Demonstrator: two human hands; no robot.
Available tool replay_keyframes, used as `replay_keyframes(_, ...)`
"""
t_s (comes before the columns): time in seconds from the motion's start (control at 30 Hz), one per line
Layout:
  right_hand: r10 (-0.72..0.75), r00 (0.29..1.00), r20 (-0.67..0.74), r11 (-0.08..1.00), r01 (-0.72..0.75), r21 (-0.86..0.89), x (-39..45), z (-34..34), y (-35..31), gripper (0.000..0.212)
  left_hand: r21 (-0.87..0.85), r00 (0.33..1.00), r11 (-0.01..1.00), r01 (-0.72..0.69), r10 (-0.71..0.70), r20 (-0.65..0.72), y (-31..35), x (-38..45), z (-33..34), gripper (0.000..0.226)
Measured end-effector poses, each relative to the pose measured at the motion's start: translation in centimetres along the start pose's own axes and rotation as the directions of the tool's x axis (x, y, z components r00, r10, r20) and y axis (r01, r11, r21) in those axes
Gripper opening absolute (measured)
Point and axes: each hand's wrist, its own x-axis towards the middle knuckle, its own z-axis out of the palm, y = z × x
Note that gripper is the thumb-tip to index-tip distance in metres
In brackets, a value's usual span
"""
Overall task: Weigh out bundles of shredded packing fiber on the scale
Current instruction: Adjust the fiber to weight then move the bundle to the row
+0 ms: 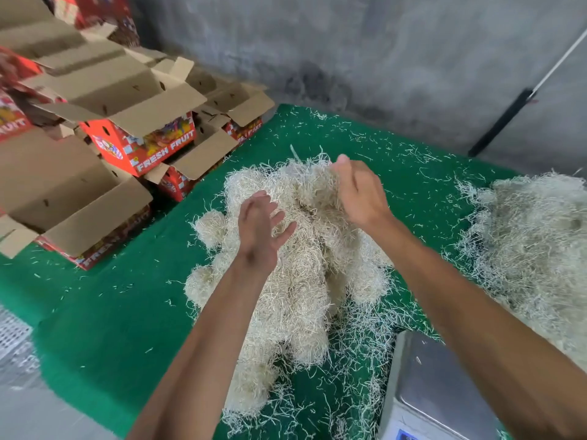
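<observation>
- Green matting (104, 300) covers the floor where I work, with a rough grey concrete wall (349, 52) rising behind it.
- My right hand (360, 193) is raised over the far part of the bundle pile, fingers curled down into the top strands; whether they actually pinch any fiber I cannot tell.
- My left hand (260, 228) hovers just above the middle of the pile, fingers loosely spread and relaxed, holding nothing.
- Beneath both hands lies the pile of fiber bundles (295, 281), pale straw-coloured clumps heaped together on the matting and running from near the wall side toward me.
- Loose shreds (359, 344) are scattered on the green all around the pile, thickest toward the scale.
- The scale (435, 385) sits at the lower right beside the pile, its steel pan bare and partly hidden under my right forearm.
- A larger loose heap of fiber (533, 236) lies to the right, apart from the bundles.
- To the left, open red cartons (139, 144) marked FRESH FRUIT are stacked with their brown flaps up.
- A dark-handled pole (505, 122) leans against the wall at the right.
</observation>
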Motion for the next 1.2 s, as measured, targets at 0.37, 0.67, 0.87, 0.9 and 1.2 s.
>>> replay_keyframes(0.37,0.123,0.982,-0.142,0.983,-0.102,0.15,-13.0,-10.1,10.3,0.05,0.498,0.877,0.778,-0.383,0.137,0.46,-10.6,-7.3,11.2,0.02)
replay_keyframes(0.67,0.395,0.853,-0.343,0.906,-0.423,-0.008,-24.9,-17.6,24.6,0.044,0.782,0.851,0.423,-0.457,-0.048,0.523,-24.8,-11.3,23.0,0.068)
replay_keyframes(0.87,0.564,0.793,-0.229,0.813,-0.582,-0.012,-28.8,-20.7,34.0,0.064,0.802,0.8,0.37,-0.47,-0.207,0.564,-33.9,-11.7,28.6,0.088)
replay_keyframes(0.9,0.571,0.796,-0.2,0.812,-0.583,-0.001,-28.9,-20.7,35.3,0.066,0.816,0.799,0.379,-0.437,-0.254,0.545,-35.2,-11.7,29.4,0.093)
replay_keyframes(1.2,0.7,0.679,0.221,0.679,-0.729,0.089,-27.0,-14.8,42.0,0.083,0.95,0.854,0.313,-0.004,-0.493,0.166,-44.0,-8.8,32.3,0.09)
